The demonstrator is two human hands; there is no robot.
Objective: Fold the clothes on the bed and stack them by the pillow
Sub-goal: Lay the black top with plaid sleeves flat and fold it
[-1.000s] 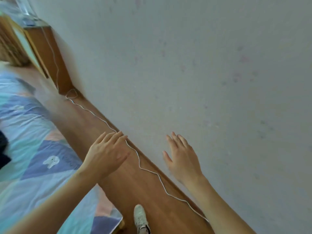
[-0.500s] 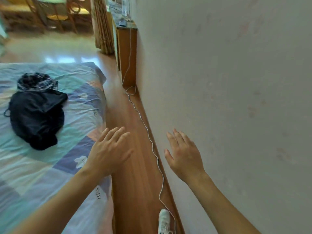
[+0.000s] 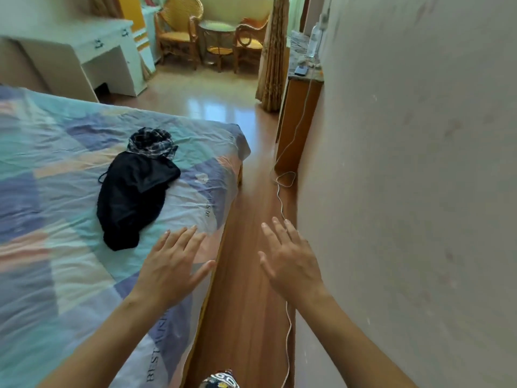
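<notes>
A crumpled black garment [image 3: 131,191] lies on the bed [image 3: 56,219], which has a pastel patchwork sheet. A bunched dark plaid garment [image 3: 151,142] sits touching its far end. My left hand [image 3: 172,264] hovers over the bed's right edge, fingers straight and spread, holding nothing, just right of and nearer than the black garment. My right hand [image 3: 289,259] is held out over the wooden floor beside the bed, fingers straight, empty. No pillow is in view.
A narrow strip of wooden floor [image 3: 246,303] runs between bed and wall [image 3: 419,191]. A white cable [image 3: 281,200] trails along it to a wooden cabinet [image 3: 299,119] with a phone and bottle on top. A white desk [image 3: 92,60] and wicker chairs [image 3: 179,32] stand beyond.
The view has swung left from the wall toward the bed and room, bringing both garments fully into sight. Both hands stay out in front, open, the left now over the bed's edge.
</notes>
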